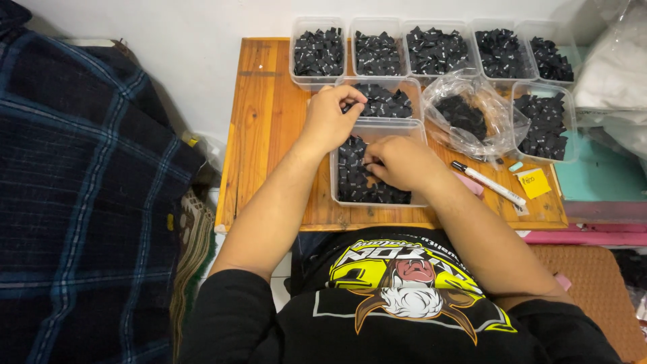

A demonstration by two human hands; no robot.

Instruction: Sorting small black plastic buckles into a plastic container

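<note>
I sit at a small wooden table (259,121) pushed against a white wall. My left hand (330,118) hangs over the near rim of a clear plastic tub (411,91), its fingertips pinched on a small black fabric label (352,106). My right hand (397,162) is down inside the nearest tub (335,185), fingers curled among the black labels (350,175) that fill it; I cannot tell whether it actually grips one. The two hands are near each other but apart.

Along the wall stands a row of five more tubs (317,81), each heaped with the same black labels. To the right lies a crumpled clear plastic bag (499,121) with labels inside, and beside it another filled tub (573,125). Near the table's right front corner lie a white marker (488,183) with a black cap and a yellow sticky note (534,183). A dark blue plaid cloth (81,202) spreads at my left.
</note>
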